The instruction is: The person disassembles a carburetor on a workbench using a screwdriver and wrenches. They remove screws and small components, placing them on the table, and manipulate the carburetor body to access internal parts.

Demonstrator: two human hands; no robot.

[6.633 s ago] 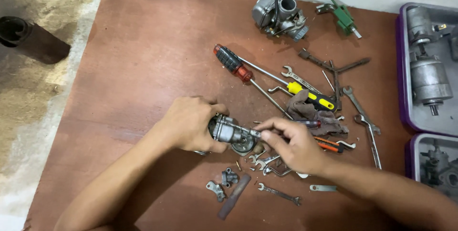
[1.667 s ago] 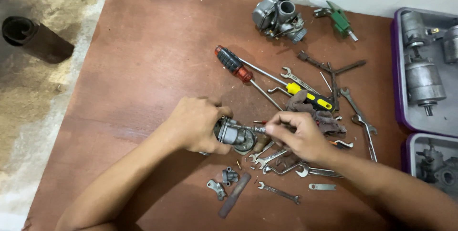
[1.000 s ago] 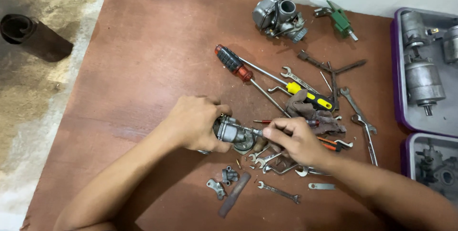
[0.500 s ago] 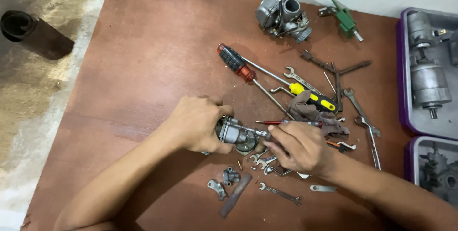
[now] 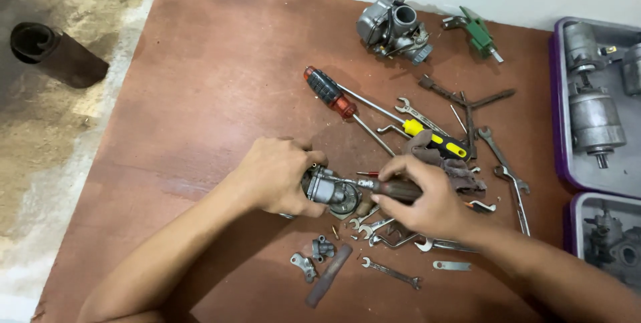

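Observation:
My left hand (image 5: 279, 175) grips a small grey metal engine part (image 5: 327, 189), pressing it against the brown board (image 5: 200, 83). My right hand (image 5: 427, 199) is closed around the dark brown handle of a screwdriver (image 5: 394, 189), whose shaft points left into the metal part. Several small wrenches (image 5: 370, 226) lie just under and beside my right hand.
A red-and-black screwdriver (image 5: 330, 93), a yellow-and-black screwdriver (image 5: 434, 137), a rag (image 5: 461, 173) and more wrenches (image 5: 511, 176) lie to the right. A carburetor (image 5: 390, 26) and green part (image 5: 477, 33) sit at the back. Purple trays (image 5: 557, 129) hold motors. A dark cylinder (image 5: 57, 56) lies on the floor.
My right hand has shifted its grip and now holds the brown-handled screwdriver aimed into the metal part; my left hand has kept hold of the part throughout.

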